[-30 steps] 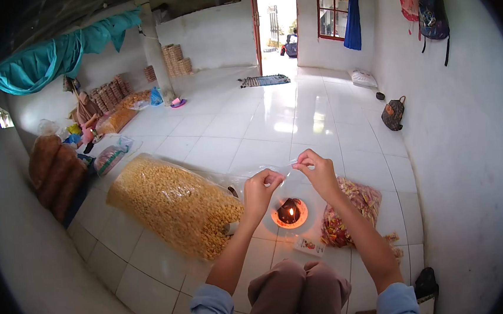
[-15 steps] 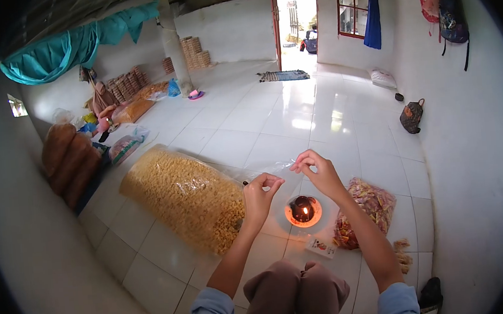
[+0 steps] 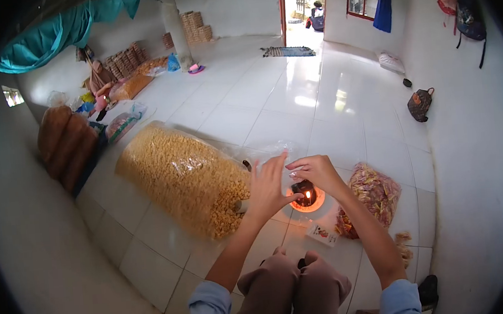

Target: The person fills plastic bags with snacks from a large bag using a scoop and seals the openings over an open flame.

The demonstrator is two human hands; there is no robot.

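Observation:
My left hand (image 3: 269, 188) is open, its fingers spread and its thumb reaching toward the flame. Close beside it, my right hand (image 3: 315, 172) has its fingers bent together around a bit of clear plastic. Beneath both hands a small flame burns in a dark holder on an orange-rimmed dish (image 3: 307, 204). To the left lies a large clear bag of yellow snack pieces (image 3: 176, 175). A bag of small red and yellow packets (image 3: 372, 194) rests right of the dish, and a small white box (image 3: 322, 233) sits in front of it.
A person (image 3: 101, 83) sits at the far left near stacked goods (image 3: 126, 62). Large brown sacks (image 3: 64, 139) lean by the left wall. A mat (image 3: 288, 52) lies before the doorway, and a brown backpack (image 3: 420, 105) is by the right wall.
My left hand has gone from a pinch to spread fingers. My right hand has come down and closer to it. The camera view has shifted, with the floor items now higher in view.

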